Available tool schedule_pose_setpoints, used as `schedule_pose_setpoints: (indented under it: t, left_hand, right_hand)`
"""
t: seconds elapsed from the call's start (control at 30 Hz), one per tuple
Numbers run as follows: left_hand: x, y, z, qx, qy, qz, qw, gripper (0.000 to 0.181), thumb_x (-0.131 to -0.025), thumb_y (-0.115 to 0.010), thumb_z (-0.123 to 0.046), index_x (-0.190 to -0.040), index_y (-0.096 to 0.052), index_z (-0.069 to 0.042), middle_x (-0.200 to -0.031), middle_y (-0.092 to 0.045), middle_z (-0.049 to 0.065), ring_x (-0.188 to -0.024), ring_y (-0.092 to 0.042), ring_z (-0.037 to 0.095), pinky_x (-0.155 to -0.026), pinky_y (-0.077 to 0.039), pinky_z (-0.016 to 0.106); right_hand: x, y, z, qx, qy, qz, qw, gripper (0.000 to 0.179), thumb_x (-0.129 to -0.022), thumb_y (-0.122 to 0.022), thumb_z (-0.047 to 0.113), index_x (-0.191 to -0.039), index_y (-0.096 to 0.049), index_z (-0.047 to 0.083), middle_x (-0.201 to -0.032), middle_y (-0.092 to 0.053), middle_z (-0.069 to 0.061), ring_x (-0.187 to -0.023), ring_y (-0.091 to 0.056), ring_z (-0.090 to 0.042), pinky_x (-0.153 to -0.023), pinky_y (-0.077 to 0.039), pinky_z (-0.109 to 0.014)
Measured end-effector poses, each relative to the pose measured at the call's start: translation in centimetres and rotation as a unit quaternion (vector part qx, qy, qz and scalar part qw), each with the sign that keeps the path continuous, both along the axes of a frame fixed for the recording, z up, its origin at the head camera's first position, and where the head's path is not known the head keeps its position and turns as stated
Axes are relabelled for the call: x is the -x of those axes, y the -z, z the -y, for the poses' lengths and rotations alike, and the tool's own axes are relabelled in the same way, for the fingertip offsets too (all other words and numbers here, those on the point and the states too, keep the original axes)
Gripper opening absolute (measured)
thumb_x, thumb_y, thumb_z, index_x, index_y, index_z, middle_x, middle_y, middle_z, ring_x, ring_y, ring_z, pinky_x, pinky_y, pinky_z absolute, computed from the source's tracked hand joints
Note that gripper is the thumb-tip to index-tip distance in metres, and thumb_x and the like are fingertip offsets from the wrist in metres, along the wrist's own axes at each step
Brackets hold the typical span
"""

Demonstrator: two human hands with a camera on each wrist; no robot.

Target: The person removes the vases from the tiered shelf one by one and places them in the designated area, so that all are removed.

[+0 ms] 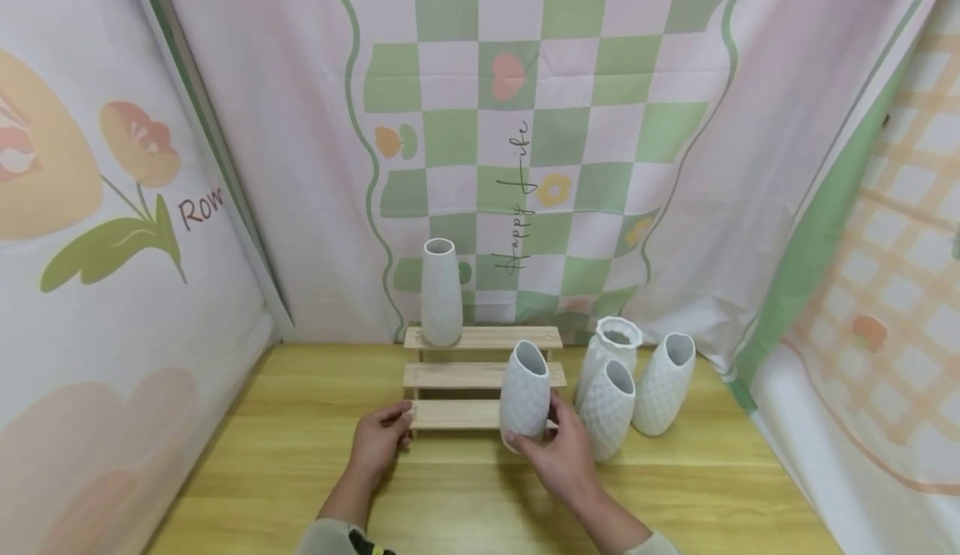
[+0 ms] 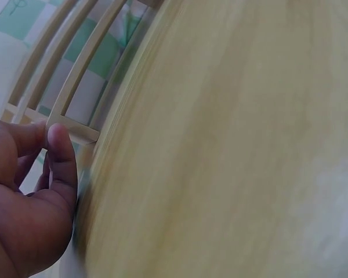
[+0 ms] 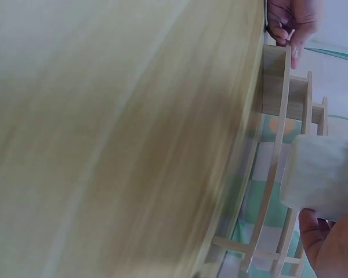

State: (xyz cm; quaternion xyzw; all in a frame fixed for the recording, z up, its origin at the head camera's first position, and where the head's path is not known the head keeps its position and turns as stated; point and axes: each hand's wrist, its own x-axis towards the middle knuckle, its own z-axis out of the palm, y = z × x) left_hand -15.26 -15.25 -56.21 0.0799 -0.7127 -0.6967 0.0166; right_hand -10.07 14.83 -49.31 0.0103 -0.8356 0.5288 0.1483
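Note:
My right hand [image 1: 564, 462] grips a white textured vase [image 1: 525, 398] with a slanted mouth, thumb in front and fingers at its right side. The vase is held upright before the right part of a three-step wooden rack [image 1: 457, 414]; in the right wrist view its pale base [image 3: 319, 174] is apart from the boards. At the rack's left end, my left hand [image 1: 377, 447] pinches the corner of the lowest board, as the left wrist view shows with thumb and finger [image 2: 62, 153]. A tall white vase [image 1: 442, 303] stands on the top step, toward the left.
Right of the rack, on the wooden table [image 1: 442, 501], stand a vase with a ruffled rim [image 1: 598, 353], a slant-mouthed vase [image 1: 607, 417] in front, and another slant-mouthed vase [image 1: 663, 388] farther right. A checkered cloth [image 1: 446, 76] hangs behind; printed cloths hang at both sides.

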Motion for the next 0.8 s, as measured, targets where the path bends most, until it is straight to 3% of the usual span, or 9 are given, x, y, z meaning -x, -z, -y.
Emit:
schedule_pose_setpoints:
  t: [0.17,0.43,0.8]
  left_hand:
    - [0.0,0.1,-0.1,-0.005,-0.005,-0.006,1.0000,0.031,-0.096,-0.073,-0.006,-0.125,-0.070,0.006,-0.111,-0.073,0.020,-0.074,-0.068,0.019,-0.063,-0.062,0.027]
    - [0.1,0.3,0.0,-0.003,-0.003,-0.011,0.9999,0.031,-0.096,-0.073,-0.006,-0.124,-0.071,0.006,-0.110,-0.073,0.021,-0.074,-0.068,0.019,-0.063,-0.062,0.027]
    - [0.1,0.1,0.0,-0.005,-0.003,0.006,1.0000,0.032,-0.096,-0.074,-0.007,-0.125,-0.071,0.005,-0.114,-0.073,0.020,-0.077,-0.068,0.019,-0.066,-0.063,0.028]
  right_hand:
    - [-0.4,0.4,-0.4,0.006,-0.004,0.008,0.9999,0.086,-0.071,-0.097,0.019,-0.142,-0.052,-0.001,-0.131,-0.064,-0.016,-0.114,-0.066,-0.030,-0.092,-0.060,-0.039]
    - [-1.0,0.7,-1.0,-0.006,0.007,0.009,0.9999,0.079,-0.069,-0.098,0.020,-0.135,-0.059,0.002,-0.121,-0.069,-0.011,-0.106,-0.068,-0.025,-0.085,-0.060,-0.031]
    - [-1.8,0.7,-1.6,-0.014,0.009,0.023,0.9996,0.083,-0.069,-0.098,0.020,-0.139,-0.056,0.002,-0.120,-0.067,-0.009,-0.103,-0.064,-0.023,-0.085,-0.060,-0.034]
